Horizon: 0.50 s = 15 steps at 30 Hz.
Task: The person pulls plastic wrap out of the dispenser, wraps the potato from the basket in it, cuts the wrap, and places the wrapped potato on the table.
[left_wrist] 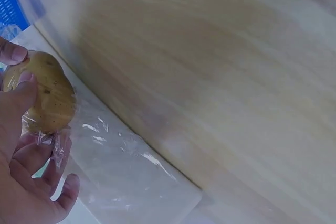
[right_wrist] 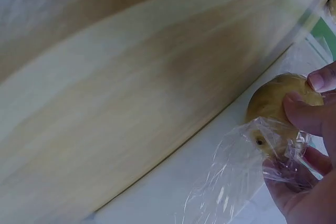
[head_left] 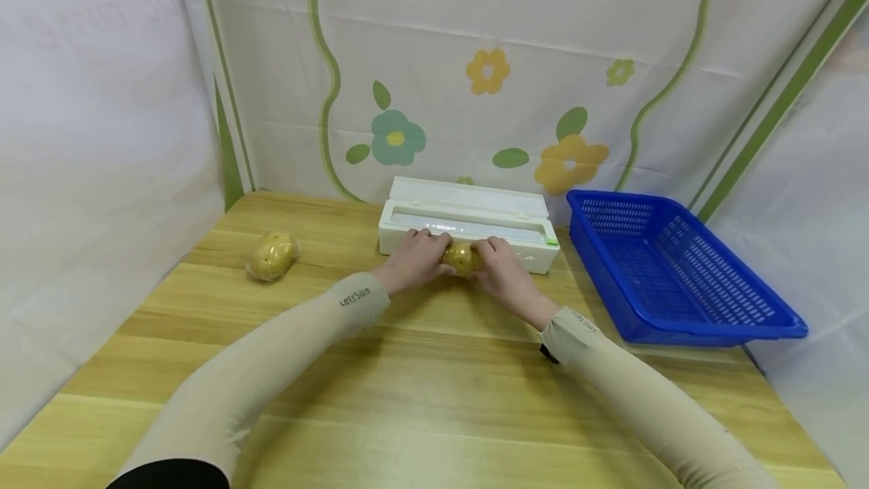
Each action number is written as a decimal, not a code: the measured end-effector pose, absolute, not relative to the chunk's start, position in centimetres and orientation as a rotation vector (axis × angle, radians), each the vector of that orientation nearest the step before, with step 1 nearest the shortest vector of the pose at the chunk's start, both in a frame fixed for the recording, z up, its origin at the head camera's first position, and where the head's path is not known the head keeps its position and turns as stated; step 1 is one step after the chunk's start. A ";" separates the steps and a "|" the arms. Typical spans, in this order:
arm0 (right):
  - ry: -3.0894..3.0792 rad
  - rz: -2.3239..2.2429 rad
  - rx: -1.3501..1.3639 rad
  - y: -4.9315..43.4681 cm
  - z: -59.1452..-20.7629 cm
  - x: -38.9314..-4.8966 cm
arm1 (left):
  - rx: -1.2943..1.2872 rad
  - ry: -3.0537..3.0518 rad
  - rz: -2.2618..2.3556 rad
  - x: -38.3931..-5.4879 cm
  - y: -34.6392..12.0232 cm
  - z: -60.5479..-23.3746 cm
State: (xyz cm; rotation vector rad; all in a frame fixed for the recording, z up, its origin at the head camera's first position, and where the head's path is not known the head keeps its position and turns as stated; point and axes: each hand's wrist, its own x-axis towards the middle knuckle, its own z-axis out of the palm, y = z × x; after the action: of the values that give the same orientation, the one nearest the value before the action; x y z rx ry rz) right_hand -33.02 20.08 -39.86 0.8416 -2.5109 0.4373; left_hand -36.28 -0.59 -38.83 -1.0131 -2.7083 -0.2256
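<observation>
Between both hands a potato (head_left: 462, 258) is held in front of a white cling film box (head_left: 468, 240), its lid raised at the back. Clear plastic film (right_wrist: 226, 177) clings round the potato and spreads over the box's front. My left hand (head_left: 417, 261) grips the potato from the left, its thumb on the skin in the left wrist view and the other fingers at the film below. From the right, my right hand (head_left: 505, 278) grips it, thumb on the near face and fingers gathering crumpled film.
A second potato (head_left: 273, 256), wrapped in clear film, lies on the wooden table (head_left: 407, 398) at the left. At the right stands a blue perforated basket (head_left: 611, 278). A printed cloth hangs behind the table.
</observation>
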 end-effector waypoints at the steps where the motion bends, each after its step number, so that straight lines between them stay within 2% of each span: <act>1: -2.516 0.446 0.829 20.1 -39.9 -33.1 | -1.019 -2.705 -0.231 -36.3 -0.6 -38.8; 15: -2.561 0.628 0.746 20.3 -40.2 -33.1 | -1.124 -2.656 -0.288 -36.0 -0.7 -38.5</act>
State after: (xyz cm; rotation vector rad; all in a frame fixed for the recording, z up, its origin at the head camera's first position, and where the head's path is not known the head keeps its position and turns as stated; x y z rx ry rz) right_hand -33.10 20.34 -40.22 0.7455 -2.5613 0.6284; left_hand -36.04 -0.68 -38.46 -1.1244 -2.6559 -0.2884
